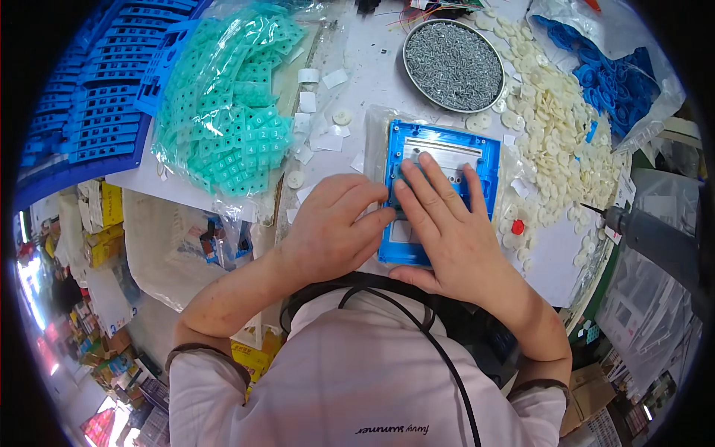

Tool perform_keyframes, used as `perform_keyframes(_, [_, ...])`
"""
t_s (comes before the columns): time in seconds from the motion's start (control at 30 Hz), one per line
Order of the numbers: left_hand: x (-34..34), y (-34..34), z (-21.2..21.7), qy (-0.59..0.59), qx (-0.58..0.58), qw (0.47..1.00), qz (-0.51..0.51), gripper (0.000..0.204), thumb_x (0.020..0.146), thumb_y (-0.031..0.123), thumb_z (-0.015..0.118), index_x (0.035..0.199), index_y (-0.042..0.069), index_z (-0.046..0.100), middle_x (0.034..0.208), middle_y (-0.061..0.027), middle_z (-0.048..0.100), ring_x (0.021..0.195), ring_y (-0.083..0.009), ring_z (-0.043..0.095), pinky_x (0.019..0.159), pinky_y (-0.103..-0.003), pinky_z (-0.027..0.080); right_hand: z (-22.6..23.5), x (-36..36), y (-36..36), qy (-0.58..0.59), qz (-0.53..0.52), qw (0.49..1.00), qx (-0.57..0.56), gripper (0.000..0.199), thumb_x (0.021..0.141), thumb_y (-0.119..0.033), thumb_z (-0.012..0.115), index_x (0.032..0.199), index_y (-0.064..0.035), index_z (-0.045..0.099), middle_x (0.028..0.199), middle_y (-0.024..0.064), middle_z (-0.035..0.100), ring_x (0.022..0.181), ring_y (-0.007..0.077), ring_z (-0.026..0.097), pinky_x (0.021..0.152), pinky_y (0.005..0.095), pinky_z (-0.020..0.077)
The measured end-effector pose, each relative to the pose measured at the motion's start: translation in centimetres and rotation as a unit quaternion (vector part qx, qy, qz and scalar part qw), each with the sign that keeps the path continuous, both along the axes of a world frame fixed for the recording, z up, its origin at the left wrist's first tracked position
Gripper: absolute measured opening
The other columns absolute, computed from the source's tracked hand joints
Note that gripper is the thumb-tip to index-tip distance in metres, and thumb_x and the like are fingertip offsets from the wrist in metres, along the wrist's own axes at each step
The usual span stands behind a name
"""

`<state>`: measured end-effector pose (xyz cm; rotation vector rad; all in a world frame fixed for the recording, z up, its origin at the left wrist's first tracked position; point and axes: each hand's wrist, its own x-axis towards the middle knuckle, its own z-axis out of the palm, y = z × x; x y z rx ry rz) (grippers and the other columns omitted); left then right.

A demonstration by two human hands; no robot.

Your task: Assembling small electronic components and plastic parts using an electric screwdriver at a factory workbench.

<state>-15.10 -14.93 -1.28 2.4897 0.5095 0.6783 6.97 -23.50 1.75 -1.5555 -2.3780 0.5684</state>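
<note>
Blue plastic frame (439, 186), long axis fwd

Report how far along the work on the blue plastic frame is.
Done: the blue frame lies flat on the bench. In hand: the left hand and right hand both press on it. Left, apparently: the screws in the round tin and the powered screwdriver sit untouched.

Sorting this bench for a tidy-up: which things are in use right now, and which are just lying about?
In use: flat blue plastic frame, pressed under left hand and right hand.

Lying about: round metal tin of grey screws, bag of teal rubber keypads, heap of cream plastic discs.
</note>
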Motion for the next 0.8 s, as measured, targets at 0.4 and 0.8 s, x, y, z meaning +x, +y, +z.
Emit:
perform_keyframes(0.4, [-0.3, 0.6, 1.0, 0.127, 0.034, 0.991, -0.004, 0.047, 0.08, 0.014, 0.071, 0.126, 0.016, 0.065, 0.15, -0.0081, 0.054, 0.141, -0.0353, 0.047, 0.118, -0.063, 0.026, 0.8, 0.6, -2.0, -0.088, -0.032, 0.995, -0.043, 0.101, 0.081, -0.058, 0.074, 0.157, -0.004, 0.037, 0.167, 0.0191, 0.03, 0.156, 0.0444, 0.021, 0.116, 0.074, 0.0107])
perform_keyframes(0.8, [-1.3, 0.6, 1.3, 0.172, 0.048, 0.983, -0.03, 0.056, 0.083, 0.011, 0.071, 0.138, 0.018, 0.063, 0.153, -0.0009, 0.054, 0.146, -0.0329, 0.044, 0.122, -0.065, 0.019, 0.5, 0.7, -2.4, -0.073, -0.025, 0.996, -0.049, 0.099, 0.079, -0.055, 0.077, 0.155, -0.0033, 0.04, 0.166, 0.0165, 0.033, 0.155, 0.0455, 0.023, 0.115, 0.075, 0.0112])
